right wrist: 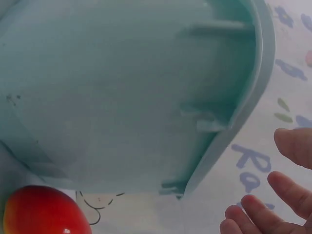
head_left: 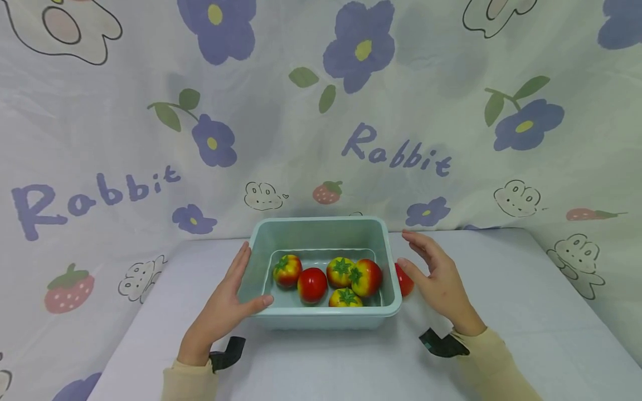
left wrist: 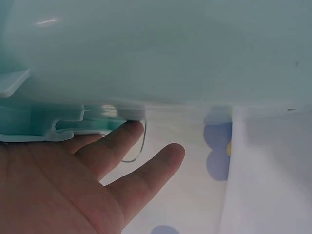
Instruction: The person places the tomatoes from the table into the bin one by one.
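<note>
A cloth printed with purple flowers, rabbits and the word "Rabbit" [head_left: 396,153] hangs behind and drapes down around a pale table [head_left: 526,312]. On the table, near its middle, stands a pale green plastic tub [head_left: 321,229], rectangular with a broad rim. The left hand [head_left: 228,303] lies against the tub's left wall with its fingers straight and its thumb hooked over the front left corner of the rim; the left wrist view shows the fingers [left wrist: 127,141] stretched along the underside of the rim. The right hand [head_left: 436,278] is just beside the tub's right wall, fingers straight and slightly spread, not gripping anything; whether it touches the rim cannot be told. Five red and yellow toy tomatoes [head_left: 312,285] with green tops lie together on the tub's floor. A sixth tomato [head_left: 404,281] lies on the table outside the tub, between its right wall and the right palm
</note>
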Motion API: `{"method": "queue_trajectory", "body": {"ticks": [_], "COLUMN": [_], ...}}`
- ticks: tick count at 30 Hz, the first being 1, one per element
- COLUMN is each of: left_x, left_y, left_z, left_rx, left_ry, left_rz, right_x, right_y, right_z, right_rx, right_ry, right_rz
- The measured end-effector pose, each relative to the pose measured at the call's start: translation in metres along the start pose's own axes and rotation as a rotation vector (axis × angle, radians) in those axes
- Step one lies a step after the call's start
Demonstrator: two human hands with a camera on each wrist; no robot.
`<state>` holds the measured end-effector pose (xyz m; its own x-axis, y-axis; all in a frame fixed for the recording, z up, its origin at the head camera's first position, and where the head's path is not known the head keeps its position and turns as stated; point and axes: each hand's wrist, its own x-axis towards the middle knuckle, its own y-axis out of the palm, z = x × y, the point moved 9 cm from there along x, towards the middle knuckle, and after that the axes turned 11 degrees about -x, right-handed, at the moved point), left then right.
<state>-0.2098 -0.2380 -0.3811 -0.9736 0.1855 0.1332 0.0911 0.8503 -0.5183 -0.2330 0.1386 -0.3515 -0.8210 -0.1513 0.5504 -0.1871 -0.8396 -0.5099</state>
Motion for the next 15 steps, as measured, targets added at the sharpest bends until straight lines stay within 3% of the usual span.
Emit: {"method": "queue_trajectory", "body": {"ticks": [15], "left_x": [0.001], "left_y": [0.0], "left_z": [0.003], "left_rx": [-0.014], "left_ry": [0.007], "left_rz": [0.002], "right_x": [0.003], "right_y": [-0.002], "right_z": [-0.031], "right_rx": [-0.046], "right_ry": [0.072], "right_rz": [-0.001]}}
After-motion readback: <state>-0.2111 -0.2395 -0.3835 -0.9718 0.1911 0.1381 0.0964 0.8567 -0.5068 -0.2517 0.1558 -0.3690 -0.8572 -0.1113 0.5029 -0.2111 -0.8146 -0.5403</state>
